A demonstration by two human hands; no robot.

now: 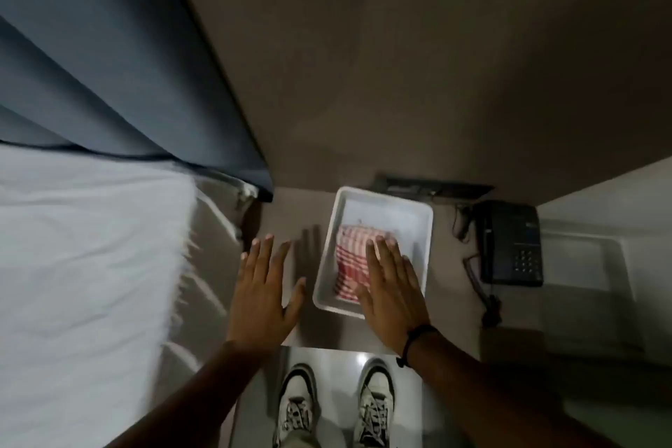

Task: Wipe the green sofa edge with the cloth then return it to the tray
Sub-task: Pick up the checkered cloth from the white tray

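A white tray [423,220] rests on a brown bedside table, with a red-and-white striped cloth [351,253] lying inside it. My right hand [391,282] hovers flat over the near part of the tray and covers part of the cloth, fingers spread, gripping nothing. My left hand [263,284] is held flat and open over the table just left of the tray. No green sofa edge shows in this view.
A bed with white sheet [83,258] fills the left side, under a dark blue headboard [120,76]. A black telephone [511,242] with its cord sits right of the tray. My shoes [336,407] stand on the floor below the table edge.
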